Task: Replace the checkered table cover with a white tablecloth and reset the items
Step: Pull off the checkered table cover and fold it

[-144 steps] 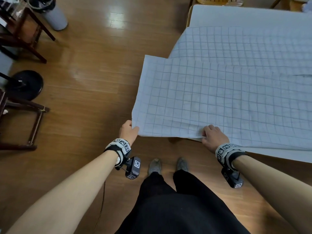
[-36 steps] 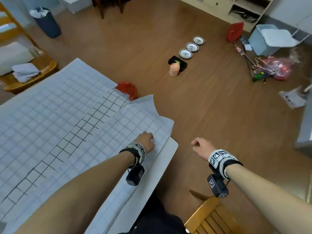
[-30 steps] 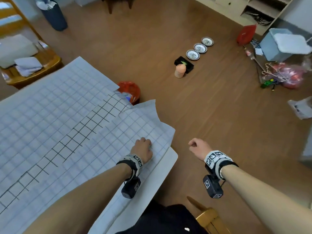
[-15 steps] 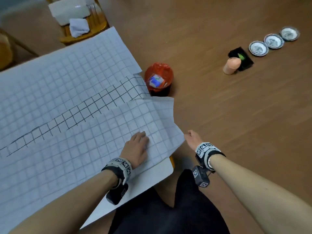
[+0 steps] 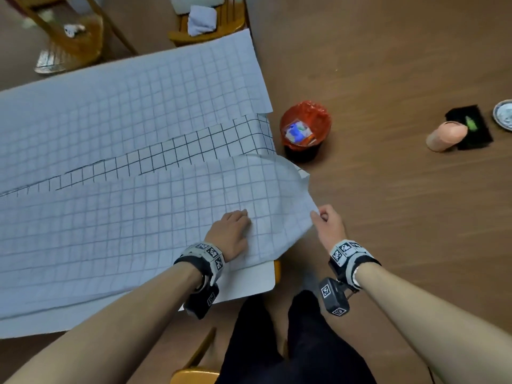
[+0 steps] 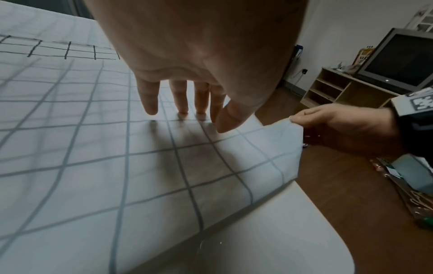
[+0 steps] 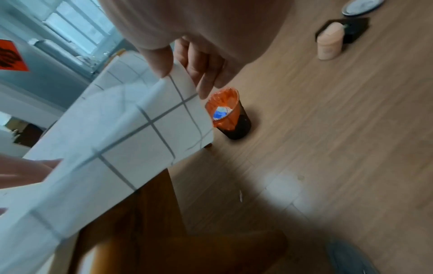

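Pinching the near right corner of the checkered cover [image 5: 155, 217], the right hand [image 5: 329, 228] holds that corner lifted just off the desk [image 5: 249, 284] edge, thumb on top and fingers beneath. The left hand [image 5: 232, 234] lies flat on the same cover just beside it, fingers straight, holding nothing. The cover is folded in on itself from 2 sides, with a strip of darker grid showing between the flaps, and its long axis runs away to the left across the desk. The held corner is at the right grip; the bulk lies leftward, nearer the left hand. In my judgement, the next fold carries this corner leftward. A red-lined bin [image 5: 304, 131] stands on the floor near the desk's far right corner.
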Tool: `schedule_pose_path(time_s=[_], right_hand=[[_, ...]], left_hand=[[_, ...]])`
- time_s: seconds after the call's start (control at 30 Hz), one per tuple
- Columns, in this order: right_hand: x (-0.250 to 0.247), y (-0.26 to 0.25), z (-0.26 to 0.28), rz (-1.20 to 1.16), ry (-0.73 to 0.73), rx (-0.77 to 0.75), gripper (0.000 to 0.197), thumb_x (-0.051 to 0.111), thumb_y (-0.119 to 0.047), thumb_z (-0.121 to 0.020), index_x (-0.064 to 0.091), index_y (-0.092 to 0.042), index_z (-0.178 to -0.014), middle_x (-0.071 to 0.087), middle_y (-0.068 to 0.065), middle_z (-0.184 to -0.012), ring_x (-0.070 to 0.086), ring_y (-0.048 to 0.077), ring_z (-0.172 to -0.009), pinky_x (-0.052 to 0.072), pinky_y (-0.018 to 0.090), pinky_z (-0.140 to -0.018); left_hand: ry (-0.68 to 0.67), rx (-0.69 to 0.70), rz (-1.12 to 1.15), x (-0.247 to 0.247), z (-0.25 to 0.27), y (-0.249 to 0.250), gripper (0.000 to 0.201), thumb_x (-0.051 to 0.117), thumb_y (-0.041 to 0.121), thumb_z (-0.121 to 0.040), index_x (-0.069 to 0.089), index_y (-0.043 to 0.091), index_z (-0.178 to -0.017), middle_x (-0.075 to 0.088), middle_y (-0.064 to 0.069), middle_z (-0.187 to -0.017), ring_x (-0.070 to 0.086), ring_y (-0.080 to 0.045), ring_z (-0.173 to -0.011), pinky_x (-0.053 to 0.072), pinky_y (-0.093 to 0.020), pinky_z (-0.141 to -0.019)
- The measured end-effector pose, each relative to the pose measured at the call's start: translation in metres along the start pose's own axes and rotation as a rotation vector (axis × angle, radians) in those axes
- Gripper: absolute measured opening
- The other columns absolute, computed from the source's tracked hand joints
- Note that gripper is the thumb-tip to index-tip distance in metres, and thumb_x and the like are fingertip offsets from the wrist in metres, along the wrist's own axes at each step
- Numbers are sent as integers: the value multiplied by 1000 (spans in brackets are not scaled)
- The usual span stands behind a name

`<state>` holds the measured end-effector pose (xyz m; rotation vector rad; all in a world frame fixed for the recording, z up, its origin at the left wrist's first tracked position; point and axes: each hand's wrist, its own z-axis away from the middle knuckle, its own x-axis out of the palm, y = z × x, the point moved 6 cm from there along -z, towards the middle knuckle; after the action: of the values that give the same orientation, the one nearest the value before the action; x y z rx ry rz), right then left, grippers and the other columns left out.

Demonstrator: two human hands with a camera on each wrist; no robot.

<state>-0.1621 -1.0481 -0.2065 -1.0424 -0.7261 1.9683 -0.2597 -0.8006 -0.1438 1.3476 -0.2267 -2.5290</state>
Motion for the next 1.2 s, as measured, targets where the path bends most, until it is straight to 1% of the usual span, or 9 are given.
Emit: schedule_pose_path(time_s=[0.1, 0.17, 0.3, 0.47, 0.6, 0.67, 0.8, 0.93, 1.2], right_hand=[[-15, -26, 2, 18, 1, -95, 17, 56, -30, -98, 52, -16, -91, 45, -9, -62, 42, 11, -57, 38, 29, -57], [-20, -39, 4, -15, -25, -118, 17, 57, -32, -98, 54, -17, -91, 54, 1, -65, 50, 15, -61, 43, 32, -61], [-23, -47, 1, -141, -103, -25, 13, 59, -20, -96, 61, -8, -91, 69, 3, -86, 64, 20, -82, 49, 31, -69], [-7, -41, -1, -101, -267, 96, 32, 68, -33, -92, 67, -14, -118, 73, -2, -111, 69, 18, -102, 54, 38, -93], [-6, -54, 1, 8, -184, 36, 19, 60, -14, -98, 64, -11, -116, 67, -8, -101, 63, 5, -89, 49, 13, -68], [-9, -57, 5, 14, -146, 18, 15, 58, -12, -99, 64, -12, -113, 67, -9, -99, 63, 1, -89, 48, 9, -63], [-9, -72, 11, -17, -117, 18, 15, 55, -12, -100, 66, -14, -112, 71, -4, -103, 68, 10, -94, 52, 16, -67], [-9, -85, 6, -46, -37, 32, 11, 56, -13, -100, 66, -14, -104, 73, 1, -99, 69, 16, -90, 53, 21, -67], [5, -94, -2, -134, 94, 102, 14, 68, -27, -93, 69, -14, -98, 74, 2, -95, 71, 17, -87, 57, 36, -76]], left_hand=[[17, -16, 33, -11, -3, 0, 42, 52, 19, -87, 52, 15, -129, 47, -3, -136, 47, -27, -120, 46, -44, -93], [43, -67, 137, -24, -7, -5, 40, 51, 19, -89, 53, 16, -129, 51, -4, -128, 51, -27, -114, 47, -43, -91], [89, -168, 258, -50, -26, -28, 45, 54, 18, -93, 47, 13, -137, 48, -9, -136, 50, -29, -121, 44, -41, -98], [132, -199, 247, -78, -65, -58, 59, 59, 8, -87, 40, 15, -143, 34, -7, -148, 38, -29, -133, 43, -43, -99], [170, -164, 130, -98, -102, -77, 70, 71, 26, -82, 37, 16, -143, 34, -8, -147, 35, -31, -133, 41, -48, -100], [159, -194, 101, -107, -113, -88, 67, 73, 40, -79, 43, 18, -135, 44, -6, -136, 41, -30, -126, 41, -48, -99], [77, -138, 97, -120, -125, -103, 27, 59, 36, -88, 61, 11, -99, 64, -6, -99, 60, -30, -97, 48, -40, -83], [168, -73, 169, -147, -129, -126, 30, 54, 37, -94, 59, 7, -89, 60, -5, -85, 58, -28, -82, 45, -35, -69], [193, -135, 184, -164, -151, -166, 28, 53, 36, -95, 53, 12, -81, 53, 1, -73, 56, -28, -79, 39, -33, -65]])
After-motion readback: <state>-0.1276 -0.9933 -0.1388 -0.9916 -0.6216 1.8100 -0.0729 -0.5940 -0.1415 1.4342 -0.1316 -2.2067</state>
